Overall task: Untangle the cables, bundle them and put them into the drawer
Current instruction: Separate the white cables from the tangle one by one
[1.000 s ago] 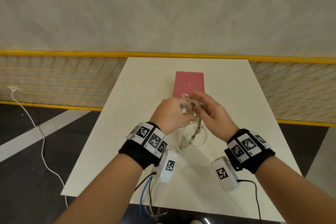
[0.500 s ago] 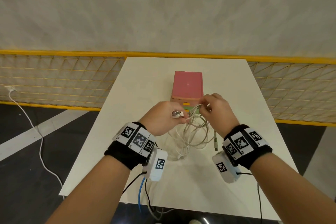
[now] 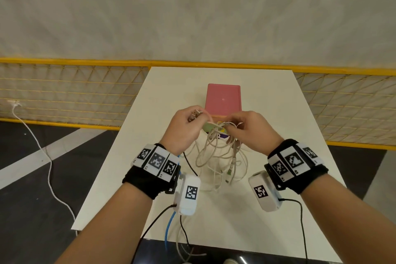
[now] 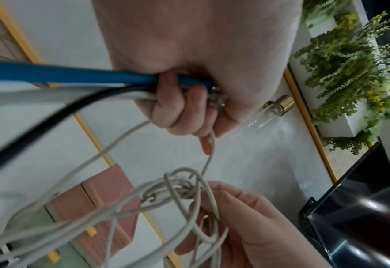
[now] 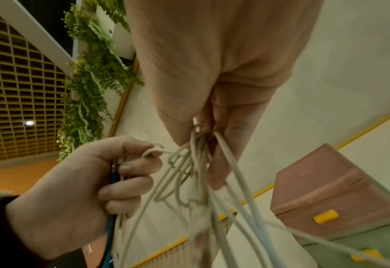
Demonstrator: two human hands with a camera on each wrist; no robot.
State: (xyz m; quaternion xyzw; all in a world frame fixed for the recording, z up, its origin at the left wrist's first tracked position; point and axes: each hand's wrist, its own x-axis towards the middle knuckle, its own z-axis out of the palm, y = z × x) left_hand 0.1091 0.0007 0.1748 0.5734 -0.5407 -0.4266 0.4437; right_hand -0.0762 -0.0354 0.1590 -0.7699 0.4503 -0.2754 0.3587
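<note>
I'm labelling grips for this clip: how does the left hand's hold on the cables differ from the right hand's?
The left hand pinches a single strand with a plug at its end; the right hand pinches the knotted clump of cables. The left hand sits slightly higher than the right. Both hold the tangle above the table, in front of the pink drawer box.
</note>
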